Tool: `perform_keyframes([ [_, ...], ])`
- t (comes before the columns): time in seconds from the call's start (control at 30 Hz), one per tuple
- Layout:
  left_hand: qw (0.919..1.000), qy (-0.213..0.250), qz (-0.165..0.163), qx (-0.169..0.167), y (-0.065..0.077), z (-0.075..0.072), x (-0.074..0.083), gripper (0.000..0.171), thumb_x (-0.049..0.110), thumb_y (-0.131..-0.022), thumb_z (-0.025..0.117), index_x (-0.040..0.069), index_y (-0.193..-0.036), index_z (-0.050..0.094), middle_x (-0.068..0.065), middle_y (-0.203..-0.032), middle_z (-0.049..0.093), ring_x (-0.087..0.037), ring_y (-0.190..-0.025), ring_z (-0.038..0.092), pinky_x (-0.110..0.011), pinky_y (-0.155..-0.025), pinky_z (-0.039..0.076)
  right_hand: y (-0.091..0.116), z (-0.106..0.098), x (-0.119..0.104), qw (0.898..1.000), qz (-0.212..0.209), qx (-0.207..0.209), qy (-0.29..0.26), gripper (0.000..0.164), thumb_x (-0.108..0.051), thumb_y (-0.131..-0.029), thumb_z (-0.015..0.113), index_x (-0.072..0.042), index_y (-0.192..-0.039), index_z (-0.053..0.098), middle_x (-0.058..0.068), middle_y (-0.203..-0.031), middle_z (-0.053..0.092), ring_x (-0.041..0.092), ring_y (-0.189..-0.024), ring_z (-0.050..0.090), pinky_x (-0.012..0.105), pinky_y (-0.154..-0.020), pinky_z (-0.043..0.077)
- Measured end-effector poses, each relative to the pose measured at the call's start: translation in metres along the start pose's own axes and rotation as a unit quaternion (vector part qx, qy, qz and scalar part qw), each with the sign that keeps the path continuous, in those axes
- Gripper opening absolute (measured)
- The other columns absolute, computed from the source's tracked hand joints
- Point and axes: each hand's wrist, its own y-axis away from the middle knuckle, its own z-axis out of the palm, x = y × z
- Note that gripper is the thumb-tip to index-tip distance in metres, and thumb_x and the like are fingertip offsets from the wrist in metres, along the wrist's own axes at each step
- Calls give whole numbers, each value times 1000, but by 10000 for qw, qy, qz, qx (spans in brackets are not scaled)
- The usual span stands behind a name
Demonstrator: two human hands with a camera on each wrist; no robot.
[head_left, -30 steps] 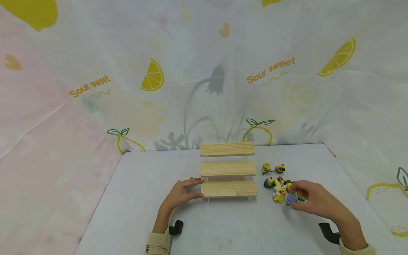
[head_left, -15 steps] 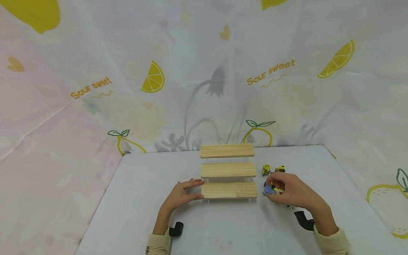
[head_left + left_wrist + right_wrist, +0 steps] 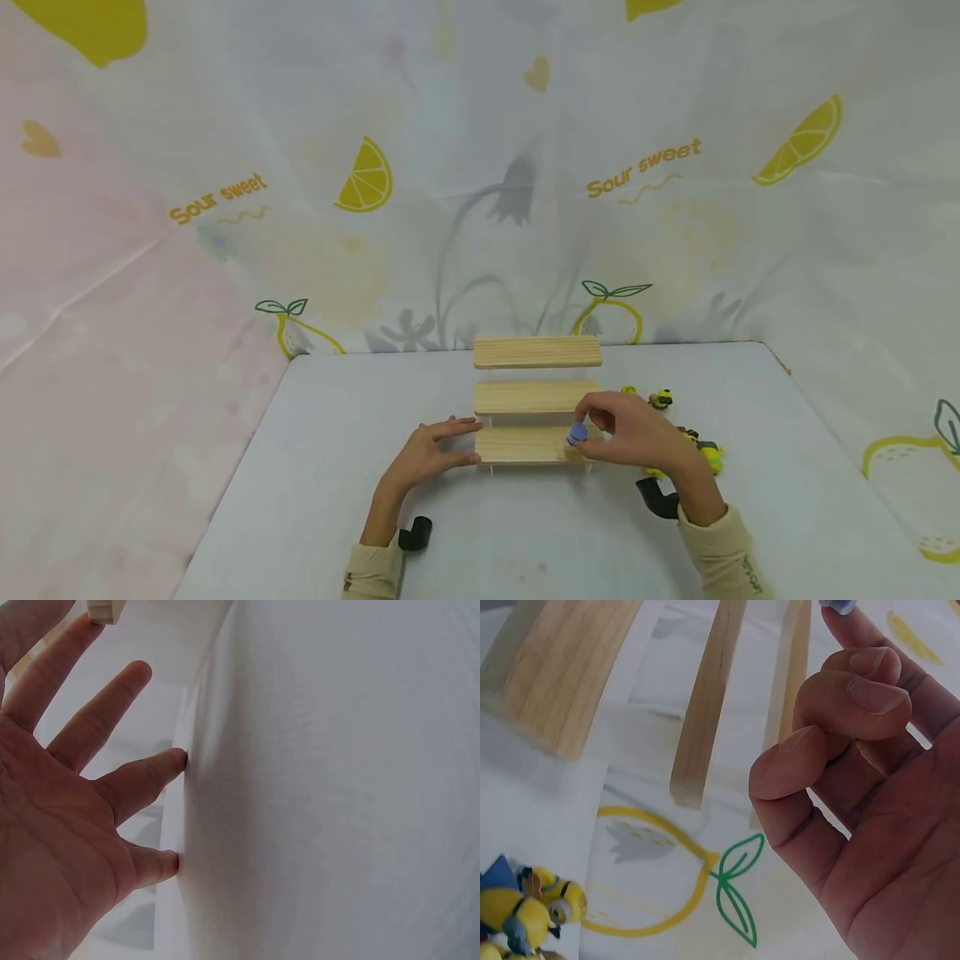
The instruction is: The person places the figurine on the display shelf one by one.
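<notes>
My right hand (image 3: 633, 433) pinches a small blue-topped figurine (image 3: 577, 434) over the right end of the lowest wooden shelf (image 3: 521, 446). Whether the figurine touches the board I cannot tell. In the right wrist view only a blue bit of the figurine (image 3: 840, 605) shows at the top edge, by the fingertips. With fingers spread, my left hand (image 3: 423, 457) touches the left end of that same board. The left wrist view shows this hand (image 3: 82, 772) with a fingertip against a wooden corner (image 3: 105, 610) and other fingertips on the white surface.
Two higher boards, the middle shelf (image 3: 525, 397) and the top shelf (image 3: 536, 352), rise behind the lowest one. Several yellow minion figurines (image 3: 710, 456) lie right of the shelves, partly hidden by my right hand. A printed cloth (image 3: 465, 233) hangs behind the white table (image 3: 360, 400).
From the figurine group, my right hand has moved left to the lowest shelf, carrying the blue-topped figurine. My left hand has stayed at the shelf's left end.
</notes>
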Motion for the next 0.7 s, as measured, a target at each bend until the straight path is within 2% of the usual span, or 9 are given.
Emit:
perform_keyframes([
  [0.17, 10000, -53, -26, -34, -2, 0, 1, 50, 38, -81, 82, 21, -127, 70, 0, -134, 61, -40, -134, 44, -80, -102, 1, -12, 10, -6, 9999, 22, -75, -79, 18, -14, -81, 79, -20, -89, 65, -7, -67, 41, 4, -60, 38, 22, -54, 33],
  [0.47, 9999, -84, -92, -33, -1, -1, 0, 50, 39, -80, 82, 23, -126, 70, -1, -133, 62, -40, -133, 45, -80, -102, 2, -35, 37, -13, 9997, -174, -138, 123, 18, -21, -82, 80, -19, -94, 67, -8, -66, 44, 2, -58, 38, 22, -53, 34],
  [0.7, 9999, -28, -108, -57, -2, -1, 0, 50, 38, -80, 82, 23, -126, 70, 0, -133, 62, -39, -134, 44, -79, -103, 2, -48, 55, -18, 9993, -235, -75, 269, 18, -21, -82, 80, -16, -96, 68, -8, -66, 46, 2, -57, 38, 22, -53, 35],
])
